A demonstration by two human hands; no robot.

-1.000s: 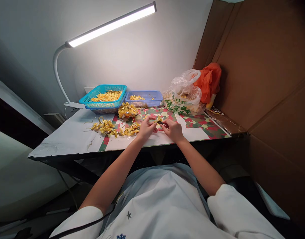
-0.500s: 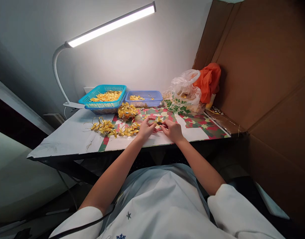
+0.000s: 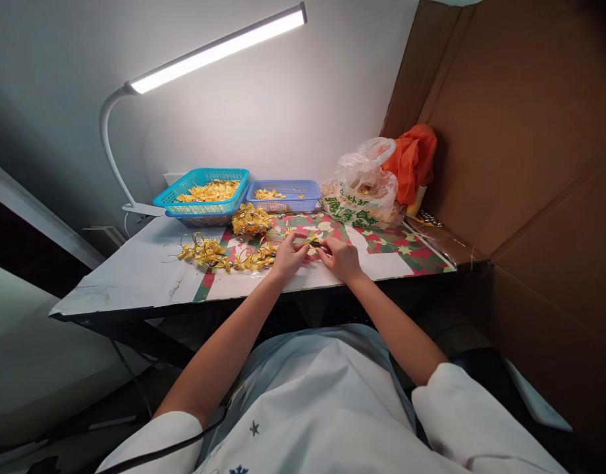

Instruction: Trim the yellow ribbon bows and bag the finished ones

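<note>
Both hands meet over the middle of the table (image 3: 135,276). My left hand (image 3: 289,255) pinches a small gold ribbon bow (image 3: 313,237) between thumb and fingers. My right hand (image 3: 343,257) is closed on a thin dark tool (image 3: 323,245) whose tip touches the bow. A row of finished gold bows with loops (image 3: 224,255) lies just left of my left hand, and a heap of gold bows (image 3: 251,220) sits behind it.
A turquoise basket (image 3: 204,192) and a blue basket (image 3: 286,195) with yellow pieces stand at the back. A printed plastic bag (image 3: 365,191) and an orange bag (image 3: 412,161) sit back right. A cardboard wall (image 3: 520,131) closes the right side. A lamp (image 3: 209,52) hangs overhead.
The hands stay together on the bow with only slight finger movement. The view has shifted a little to the right, so everything sits slightly further left.
</note>
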